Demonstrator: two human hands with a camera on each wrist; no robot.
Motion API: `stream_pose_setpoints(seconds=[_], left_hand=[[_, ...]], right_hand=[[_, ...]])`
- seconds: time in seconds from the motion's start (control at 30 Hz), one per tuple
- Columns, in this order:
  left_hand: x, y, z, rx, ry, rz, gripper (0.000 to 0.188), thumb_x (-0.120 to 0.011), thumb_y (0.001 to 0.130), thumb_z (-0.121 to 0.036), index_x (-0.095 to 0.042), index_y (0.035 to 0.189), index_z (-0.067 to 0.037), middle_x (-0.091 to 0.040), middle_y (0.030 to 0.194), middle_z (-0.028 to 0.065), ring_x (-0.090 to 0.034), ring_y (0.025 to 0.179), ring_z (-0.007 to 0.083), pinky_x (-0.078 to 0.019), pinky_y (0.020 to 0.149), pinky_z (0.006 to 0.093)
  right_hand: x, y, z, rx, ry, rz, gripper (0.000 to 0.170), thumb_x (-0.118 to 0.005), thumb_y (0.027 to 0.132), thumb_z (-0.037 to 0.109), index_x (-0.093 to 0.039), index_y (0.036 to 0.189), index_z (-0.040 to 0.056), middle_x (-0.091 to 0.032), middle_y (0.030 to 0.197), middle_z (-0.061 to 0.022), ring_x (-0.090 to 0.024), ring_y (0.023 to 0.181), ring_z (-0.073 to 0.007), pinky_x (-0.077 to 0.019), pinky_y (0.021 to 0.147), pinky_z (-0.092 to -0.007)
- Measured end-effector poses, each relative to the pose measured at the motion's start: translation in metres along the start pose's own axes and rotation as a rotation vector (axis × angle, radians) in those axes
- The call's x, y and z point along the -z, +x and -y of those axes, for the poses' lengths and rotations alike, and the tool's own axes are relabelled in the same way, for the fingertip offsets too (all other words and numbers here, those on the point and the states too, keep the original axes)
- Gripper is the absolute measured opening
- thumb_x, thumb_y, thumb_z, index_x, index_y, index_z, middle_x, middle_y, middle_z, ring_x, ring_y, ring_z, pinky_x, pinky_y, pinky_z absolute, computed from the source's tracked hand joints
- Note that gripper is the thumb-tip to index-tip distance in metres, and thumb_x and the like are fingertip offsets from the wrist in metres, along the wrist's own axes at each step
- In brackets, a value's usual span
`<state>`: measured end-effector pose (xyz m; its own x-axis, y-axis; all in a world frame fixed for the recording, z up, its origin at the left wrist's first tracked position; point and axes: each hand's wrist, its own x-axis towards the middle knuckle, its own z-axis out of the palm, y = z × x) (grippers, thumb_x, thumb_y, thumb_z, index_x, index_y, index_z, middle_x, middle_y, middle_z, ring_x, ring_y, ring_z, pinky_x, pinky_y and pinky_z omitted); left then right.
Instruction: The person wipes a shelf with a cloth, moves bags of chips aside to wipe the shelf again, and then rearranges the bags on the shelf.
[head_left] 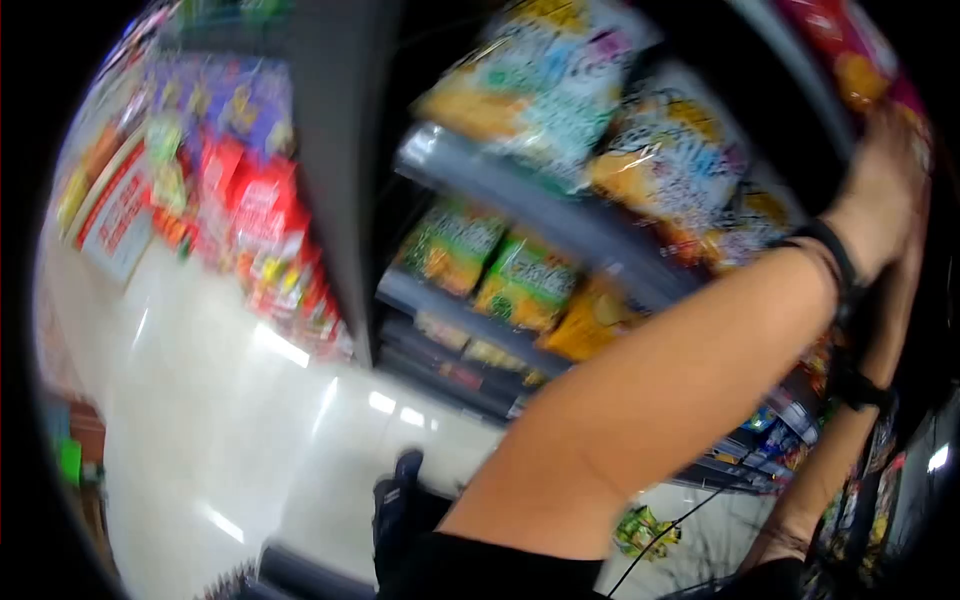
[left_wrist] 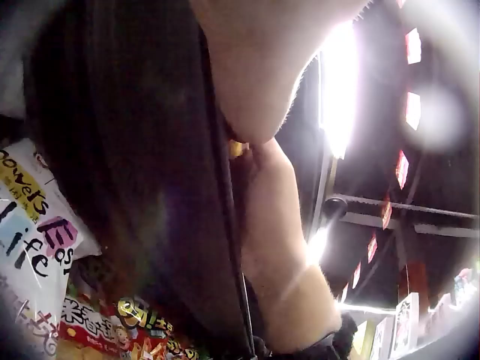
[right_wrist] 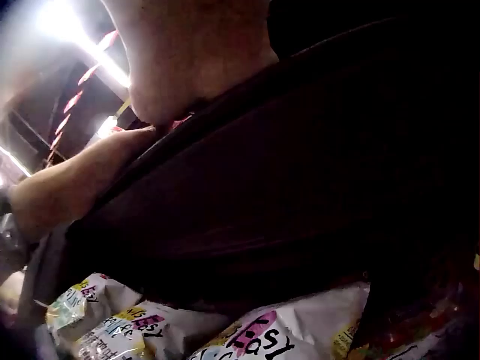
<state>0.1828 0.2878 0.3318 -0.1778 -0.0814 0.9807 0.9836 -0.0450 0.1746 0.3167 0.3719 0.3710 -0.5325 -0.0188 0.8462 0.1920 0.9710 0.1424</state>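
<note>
Both arms reach to the upper right of the head view. The left hand [head_left: 880,205] is at a red and pink packet [head_left: 868,50]; blur hides whether its fingers grip it. Beside and partly behind it is the right hand [head_left: 911,250]. In the left wrist view, the left hand [left_wrist: 259,67] and right hand [left_wrist: 274,217] lie close together over the edge of a dark shelf [left_wrist: 142,172]. The right wrist view has the right hand [right_wrist: 195,60] near, the left hand [right_wrist: 82,180] beyond. Fingertips are hidden behind the shelf edge.
Snack bags [head_left: 540,90] fill the shelf below the hands, with green and orange packets [head_left: 525,285] lower down. Red packets [head_left: 255,210] hang at left. A green packet [head_left: 645,530] lies low on the pale floor [head_left: 240,420]. Ceiling lights [left_wrist: 339,90] shine above.
</note>
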Motion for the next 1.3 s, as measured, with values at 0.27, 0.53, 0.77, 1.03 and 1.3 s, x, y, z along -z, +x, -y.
stream_pose_setpoints(seconds=[0.27,0.53,0.77,1.03,1.3], left_hand=[[0.042,0.002,0.022,-0.197,-0.203,-0.014,0.057,-0.067,0.083,-0.032,-0.061,0.138,-0.021,-0.047,0.152,0.0121,-0.034,0.143,0.0486,-0.0289,0.117,0.0593],[0.060,0.010,0.018,-0.234,-0.162,0.080,0.061,-0.065,0.090,-0.036,-0.051,0.145,-0.014,-0.041,0.156,0.0175,-0.032,0.143,0.0474,-0.0303,0.116,0.0561],[0.062,0.011,0.016,-0.238,-0.120,0.133,0.066,-0.062,0.091,-0.036,-0.046,0.150,-0.009,-0.034,0.162,0.0151,-0.024,0.150,0.0446,-0.0255,0.120,0.0551],[0.065,0.011,0.011,-0.342,-0.004,0.199,0.065,-0.064,0.090,-0.034,-0.050,0.148,-0.009,-0.039,0.159,0.0142,-0.026,0.150,0.0426,-0.0252,0.120,0.0536],[0.058,0.009,0.010,-0.351,0.072,0.208,0.063,-0.065,0.088,-0.037,-0.054,0.145,-0.013,-0.038,0.160,0.0121,-0.025,0.150,0.0424,-0.0246,0.119,0.0566]], right_hand=[[-0.008,-0.006,0.036,-0.001,-0.053,-0.114,0.056,-0.050,0.105,0.026,-0.038,0.156,0.0077,-0.030,0.165,-0.0144,-0.025,0.153,-0.0317,-0.0176,0.125,-0.0407],[-0.002,-0.010,0.051,-0.027,0.015,-0.253,0.056,-0.050,0.104,0.026,-0.038,0.156,0.0076,-0.032,0.163,-0.0160,-0.027,0.151,-0.0343,-0.0223,0.123,-0.0429],[-0.002,-0.012,0.052,-0.080,0.022,-0.323,0.056,-0.053,0.103,0.024,-0.038,0.155,0.0064,-0.035,0.160,-0.0148,-0.031,0.148,-0.0334,-0.0255,0.122,-0.0430],[-0.002,-0.012,0.060,-0.023,-0.145,-0.261,0.051,-0.056,0.100,0.026,-0.051,0.148,0.0124,-0.037,0.160,-0.0108,-0.031,0.148,-0.0332,-0.0265,0.121,-0.0462],[-0.003,0.003,0.055,-0.021,-0.256,-0.328,0.050,-0.050,0.103,0.031,-0.048,0.151,0.0170,-0.037,0.160,-0.0114,-0.030,0.149,-0.0340,-0.0261,0.121,-0.0489]])
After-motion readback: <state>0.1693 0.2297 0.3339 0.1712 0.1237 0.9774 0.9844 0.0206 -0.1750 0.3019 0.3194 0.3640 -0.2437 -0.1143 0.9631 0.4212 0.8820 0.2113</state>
